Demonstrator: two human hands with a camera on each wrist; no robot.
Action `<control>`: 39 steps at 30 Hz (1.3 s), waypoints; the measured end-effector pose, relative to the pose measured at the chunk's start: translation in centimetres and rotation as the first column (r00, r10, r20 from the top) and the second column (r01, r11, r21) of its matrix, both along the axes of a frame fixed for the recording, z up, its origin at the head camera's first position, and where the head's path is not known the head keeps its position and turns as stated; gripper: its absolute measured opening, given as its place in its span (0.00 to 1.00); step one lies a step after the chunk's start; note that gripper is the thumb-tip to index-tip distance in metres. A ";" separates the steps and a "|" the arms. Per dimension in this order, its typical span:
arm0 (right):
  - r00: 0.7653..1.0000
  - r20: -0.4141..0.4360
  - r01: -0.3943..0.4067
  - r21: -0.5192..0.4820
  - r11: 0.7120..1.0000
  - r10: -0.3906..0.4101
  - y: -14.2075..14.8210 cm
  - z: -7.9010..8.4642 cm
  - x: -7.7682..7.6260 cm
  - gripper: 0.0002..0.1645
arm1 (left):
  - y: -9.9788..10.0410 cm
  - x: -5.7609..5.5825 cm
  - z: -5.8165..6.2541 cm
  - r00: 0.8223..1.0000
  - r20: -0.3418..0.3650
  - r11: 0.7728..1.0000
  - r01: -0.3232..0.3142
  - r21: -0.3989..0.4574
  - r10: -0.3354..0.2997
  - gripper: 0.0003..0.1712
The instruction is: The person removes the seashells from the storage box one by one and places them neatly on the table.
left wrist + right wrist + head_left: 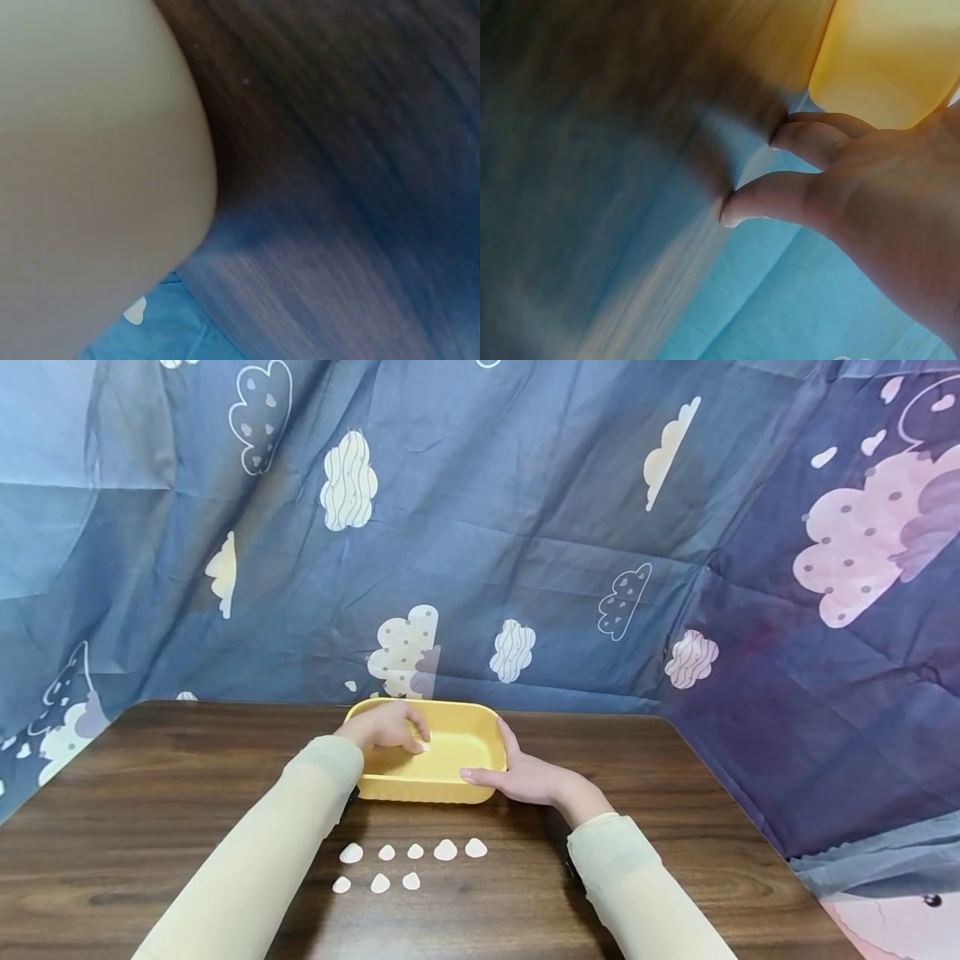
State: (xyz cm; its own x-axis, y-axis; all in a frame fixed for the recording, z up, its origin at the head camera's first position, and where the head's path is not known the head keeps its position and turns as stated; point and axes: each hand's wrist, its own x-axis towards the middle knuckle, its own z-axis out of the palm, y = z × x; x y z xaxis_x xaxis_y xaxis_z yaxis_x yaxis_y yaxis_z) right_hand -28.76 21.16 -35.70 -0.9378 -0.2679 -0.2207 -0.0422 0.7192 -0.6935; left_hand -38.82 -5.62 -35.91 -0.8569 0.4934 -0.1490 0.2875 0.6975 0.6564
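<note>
A yellow plastic bin (420, 789) stands near the far edge of the table. My left hand (386, 727) reaches over its left side, fingers bent down inside. Between that thumb and forefinger shows a small white shell-like piece (425, 747), pinched at the tips. My right hand (528, 775) grips the bin's right end, the thumb over the near rim and the fingers along the outer wall. From the right wrist, the hand (885, 187) appears beside the bin wall (885, 67), some fingertips reaching the table. The left wrist view is mostly filled by a blurred pale surface.
Several white shell-like pieces (446, 850) lie in two rows on the brown wooden table (225, 777), between the forearms and in front of the bin. A blue cloth (465, 527) with cloud prints hangs behind the table and along its right side.
</note>
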 end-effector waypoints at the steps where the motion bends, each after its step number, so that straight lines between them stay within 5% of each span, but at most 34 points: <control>1: 1.000 -0.002 0.002 0.005 1.000 -0.002 0.0 0.1 0.0 0.78 | 0.0 0.1 0.2 1.000 -0.007 1.000 0.004 0.000 -0.004 0.10; 18: 1.000 0.001 -0.007 -0.013 1.000 0.007 0.0 0.1 -0.2 0.78 | 0.4 0.1 0.3 1.000 -0.017 1.000 -0.027 -0.010 0.027 0.08; 29: 1.000 -0.007 -0.017 -0.021 1.000 0.017 -0.1 0.1 -0.2 0.77 | 0.5 0.0 0.6 0.995 0.085 0.999 -0.044 -0.002 0.044 0.08; 39: 1.000 -0.014 -0.012 -0.009 1.000 0.012 0.0 0.1 -0.2 0.77 | 0.6 0.0 0.5 0.994 0.087 0.998 -0.060 -0.019 0.061 0.06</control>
